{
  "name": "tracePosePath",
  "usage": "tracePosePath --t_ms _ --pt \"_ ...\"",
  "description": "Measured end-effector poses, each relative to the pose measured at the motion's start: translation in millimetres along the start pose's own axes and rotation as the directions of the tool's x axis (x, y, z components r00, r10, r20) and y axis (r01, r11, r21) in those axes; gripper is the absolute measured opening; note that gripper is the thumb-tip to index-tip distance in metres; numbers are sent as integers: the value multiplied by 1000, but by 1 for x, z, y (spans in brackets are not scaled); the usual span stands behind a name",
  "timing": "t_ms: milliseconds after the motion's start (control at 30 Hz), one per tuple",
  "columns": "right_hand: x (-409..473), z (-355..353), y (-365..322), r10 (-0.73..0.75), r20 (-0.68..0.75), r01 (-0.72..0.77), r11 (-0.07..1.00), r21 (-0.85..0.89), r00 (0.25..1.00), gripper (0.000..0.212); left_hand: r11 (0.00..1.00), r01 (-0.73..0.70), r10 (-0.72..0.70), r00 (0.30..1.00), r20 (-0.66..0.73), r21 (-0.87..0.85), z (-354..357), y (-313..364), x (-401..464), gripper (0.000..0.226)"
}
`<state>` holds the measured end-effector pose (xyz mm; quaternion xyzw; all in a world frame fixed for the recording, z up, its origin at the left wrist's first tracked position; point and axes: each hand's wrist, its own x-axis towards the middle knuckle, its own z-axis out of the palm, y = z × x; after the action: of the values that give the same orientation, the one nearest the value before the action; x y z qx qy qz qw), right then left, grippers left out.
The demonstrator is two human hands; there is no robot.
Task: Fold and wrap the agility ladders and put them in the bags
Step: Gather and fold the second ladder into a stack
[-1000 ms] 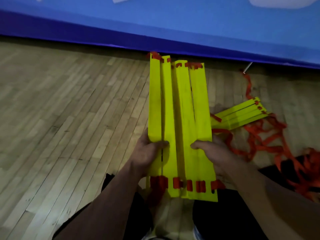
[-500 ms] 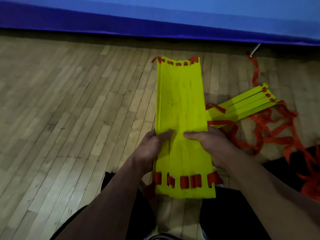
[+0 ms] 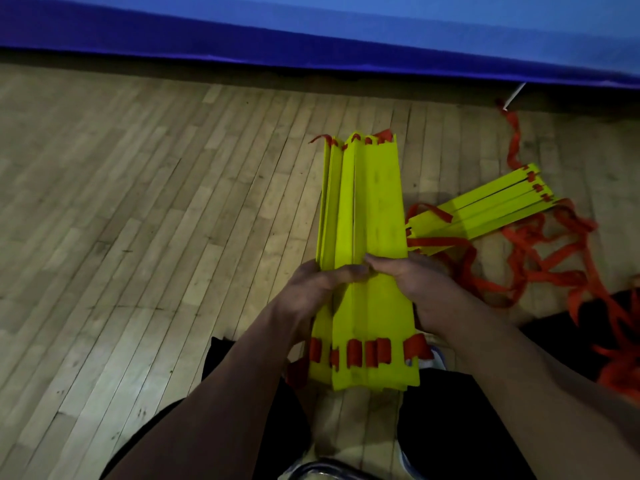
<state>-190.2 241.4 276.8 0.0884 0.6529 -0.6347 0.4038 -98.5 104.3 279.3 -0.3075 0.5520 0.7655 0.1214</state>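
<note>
A stack of yellow agility-ladder rungs (image 3: pixel 367 209) with orange strap loops at both ends stands lengthwise in front of me, held above the wooden floor. My left hand (image 3: pixel 311 292) grips its left edge, thumb across the top. My right hand (image 3: pixel 412 285) grips its right edge, thumb on top, the two thumbs almost touching. A second group of yellow rungs (image 3: pixel 485 209) lies on the floor to the right, joined to a loose tangle of orange straps (image 3: pixel 550 261). No bag is clearly visible.
Wooden plank floor (image 3: pixel 138 237) spreads to the left and ahead. A blue padded wall mat (image 3: pixel 311 36) runs along the far edge. My dark-clad legs (image 3: pixel 450 427) sit below the stack. An orange strap end (image 3: pixel 512 133) trails toward the mat at right.
The rungs, spread side by side a second ago, have been squeezed into a narrower stack. Both hands have moved inward, and my thumbs have come together on top.
</note>
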Motion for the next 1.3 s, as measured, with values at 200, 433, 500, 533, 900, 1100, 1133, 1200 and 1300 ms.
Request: tracePosePath --t_ms 200,433,500,533,900,1100,1133,1200,1300 --pt "1 -2 12 -13 -27 10 995 -102 1000 11 999 9 -4 991 -136 32 0 5 2 37" --pt "0 4 5 34 -43 -33 999 29 998 9 970 115 -63 970 -236 213 9 1 4 54" --pt "-2 6 -2 58 -61 -54 997 62 996 8 945 146 -65 961 -268 294 8 0 7 73" --pt "-2 6 -3 65 -76 -60 996 63 995 12 942 144 -63 963 -262 302 9 -1 7 82" --pt "5 15 9 72 -121 -100 964 -248 990 44 979 154 -134 980 -144 135 3 -2 10 40" --pt "-4 26 10 98 -25 -100 939 -329 995 59 949 145 -111 985 -135 280 19 8 4 59" --pt "-6 28 12 121 -1 -116 945 -307 993 62 941 96 -72 994 -85 324 20 10 3 62" --pt "-12 31 15 137 74 -111 953 -283 988 60 946 27 -29 1000 1 322 19 12 3 60" --pt "-10 27 21 112 107 -69 937 -343 988 50 965 155 -157 988 -8 211 11 6 4 48"
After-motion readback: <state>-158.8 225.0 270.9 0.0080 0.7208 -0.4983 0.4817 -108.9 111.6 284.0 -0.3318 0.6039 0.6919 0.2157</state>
